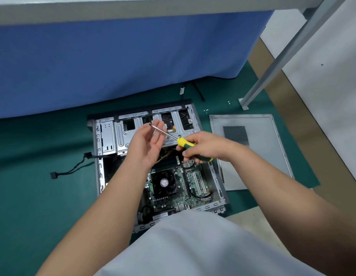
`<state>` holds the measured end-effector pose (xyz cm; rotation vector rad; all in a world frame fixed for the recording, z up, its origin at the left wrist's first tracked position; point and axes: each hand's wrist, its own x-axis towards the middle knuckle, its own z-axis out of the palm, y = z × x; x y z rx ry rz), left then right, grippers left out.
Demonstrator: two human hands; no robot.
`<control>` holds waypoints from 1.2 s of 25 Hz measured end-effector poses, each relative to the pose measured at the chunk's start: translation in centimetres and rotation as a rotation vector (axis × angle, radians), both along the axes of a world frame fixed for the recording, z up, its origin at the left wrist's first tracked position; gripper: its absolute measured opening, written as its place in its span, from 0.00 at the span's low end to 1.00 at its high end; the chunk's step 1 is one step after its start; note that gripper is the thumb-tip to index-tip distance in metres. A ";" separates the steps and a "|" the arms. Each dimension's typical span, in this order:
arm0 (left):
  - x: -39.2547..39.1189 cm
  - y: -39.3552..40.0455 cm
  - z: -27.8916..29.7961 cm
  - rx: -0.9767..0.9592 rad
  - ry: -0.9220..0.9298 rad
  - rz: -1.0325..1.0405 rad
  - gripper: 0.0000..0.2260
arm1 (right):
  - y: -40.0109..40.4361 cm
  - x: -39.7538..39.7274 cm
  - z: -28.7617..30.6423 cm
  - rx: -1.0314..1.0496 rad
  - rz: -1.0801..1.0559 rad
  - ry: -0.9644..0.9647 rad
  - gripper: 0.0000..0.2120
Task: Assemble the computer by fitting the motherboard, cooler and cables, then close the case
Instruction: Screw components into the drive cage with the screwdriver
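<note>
An open computer case (105, 140) lies on the green floor mat. Inside it sits the green motherboard (173, 198) with a black fan cooler (164, 183) on it. My right hand (203, 146) grips the yellow and green handle of a screwdriver (185, 144) above the case. Its metal shaft points up and left, and the tip meets the fingertips of my left hand (148, 142). That hand is held palm up with its fingers relaxed. Whether a screw sits at the tip I cannot make out.
The case's grey side panel (258, 148) lies flat to the right. A black cable with a connector (53, 174) trails out on the left. Small screws (206, 110) lie on the mat behind the case. A blue-draped table (113, 62) stands beyond, with a metal leg (272, 70) on the right.
</note>
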<state>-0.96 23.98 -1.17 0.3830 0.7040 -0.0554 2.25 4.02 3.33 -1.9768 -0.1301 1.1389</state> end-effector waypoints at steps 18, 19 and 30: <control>-2.6 1.4 -0.7 -0.075 0.031 0.062 0.11 | -0.9 -1.1 -1.5 0.539 -0.722 -0.186 0.08; -2.6 1.6 -0.7 -0.076 0.030 0.068 0.11 | -0.7 -1.3 -1.7 0.551 -0.739 -0.170 0.08; -2.4 1.7 -0.7 -0.149 0.043 0.123 0.11 | -0.5 -1.8 -1.5 0.493 -0.689 -0.252 0.09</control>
